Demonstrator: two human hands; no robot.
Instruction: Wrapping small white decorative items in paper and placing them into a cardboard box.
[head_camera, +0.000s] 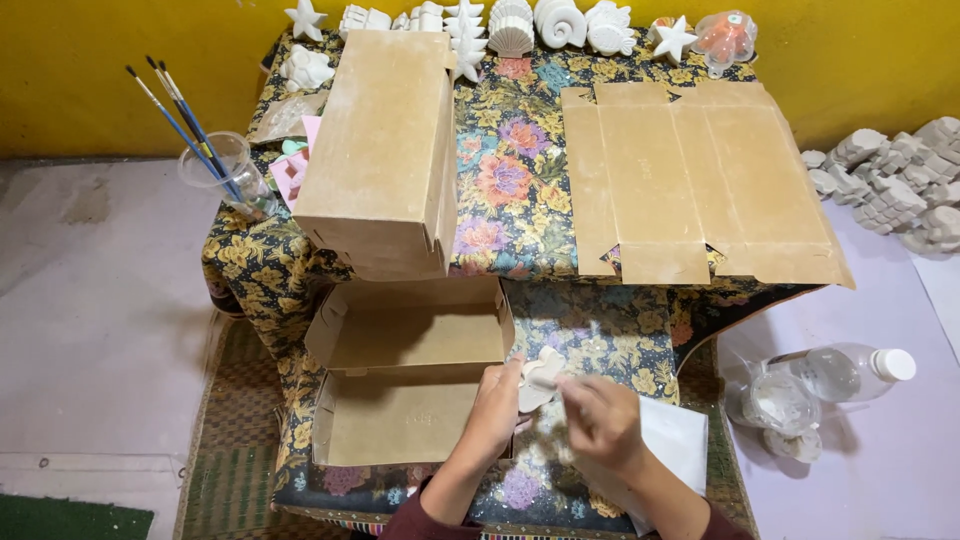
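Looks like a small home craft workshop for plaster figures

Low tabletop (520, 215) under a floral cloth, pushed up to a yellow wall (100, 70). A row of unpainted white plaster shapes (500, 25) (stars, shells) sits along the top of the frame, with more white castings (895, 180) piled on the floor at the right edge. Paintbrushes in a clear cup (225, 170) at upper left, plus cardboard boxes: one folded (380, 150), one flat (695, 185).
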